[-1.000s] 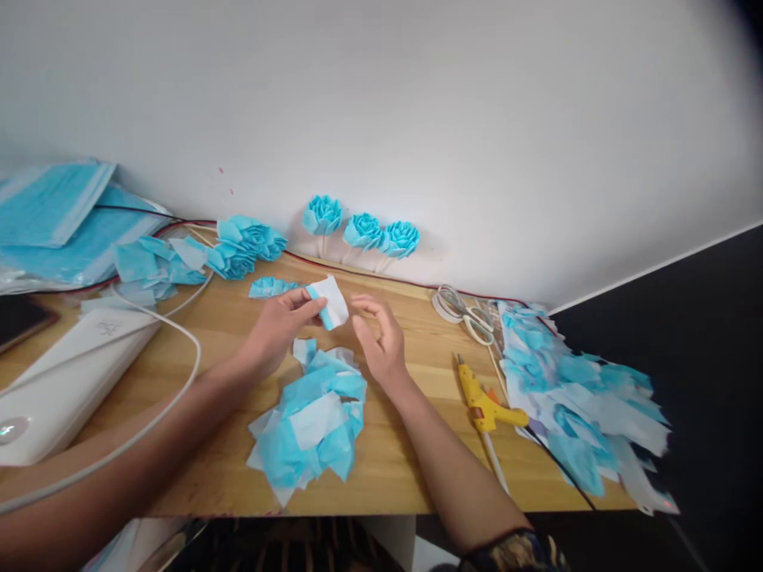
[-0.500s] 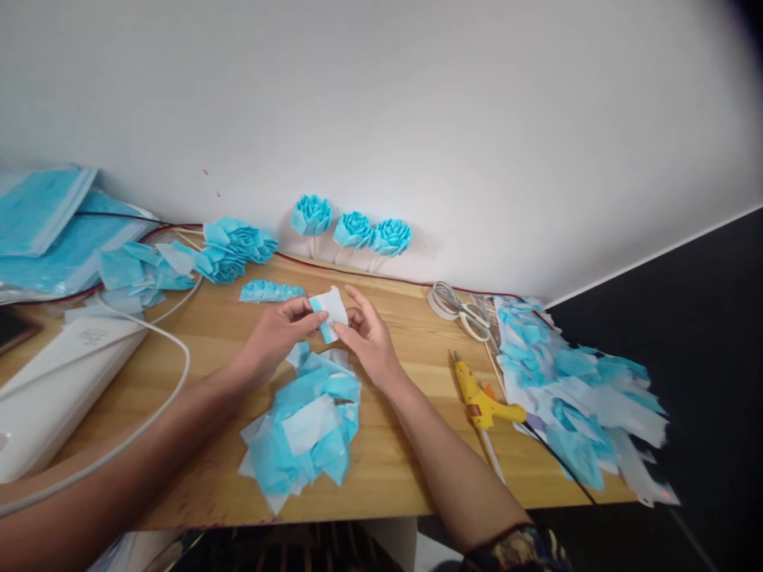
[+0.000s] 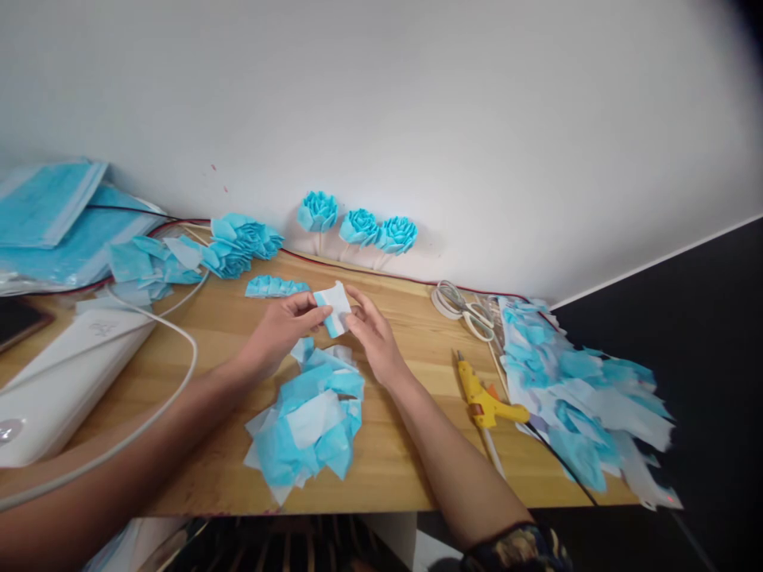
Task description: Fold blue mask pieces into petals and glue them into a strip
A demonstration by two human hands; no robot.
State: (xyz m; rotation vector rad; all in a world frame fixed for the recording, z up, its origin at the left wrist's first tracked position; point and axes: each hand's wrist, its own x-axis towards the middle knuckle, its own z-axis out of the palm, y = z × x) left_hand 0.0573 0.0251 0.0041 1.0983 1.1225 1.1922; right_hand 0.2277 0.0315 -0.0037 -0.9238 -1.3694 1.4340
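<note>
A small fabric piece (image 3: 335, 304), white with a folded blue edge, is held above the table between both hands. My left hand (image 3: 290, 324) pinches its blue edge between thumb and fingers. On the other side my right hand (image 3: 373, 334) has its thumb and fingers closed on the white part. Below them lies a loose pile of blue and white fabric pieces (image 3: 310, 433). Just behind my left hand is a row of folded blue petals (image 3: 275, 287). Three blue fabric flowers (image 3: 359, 228) on sticks lean against the wall.
At right are a yellow glue gun (image 3: 486, 405), scissors (image 3: 477, 322), a tape roll (image 3: 444, 300) and a heap of blue and white scraps (image 3: 578, 389). More blue flowers (image 3: 244, 245), face masks (image 3: 53, 206), a white device (image 3: 77, 373) and a cable (image 3: 194, 349) occupy the left.
My right hand, apart from the fabric piece a second ago, has come left and taken hold of its white side. My left hand keeps its pinch on the blue edge.
</note>
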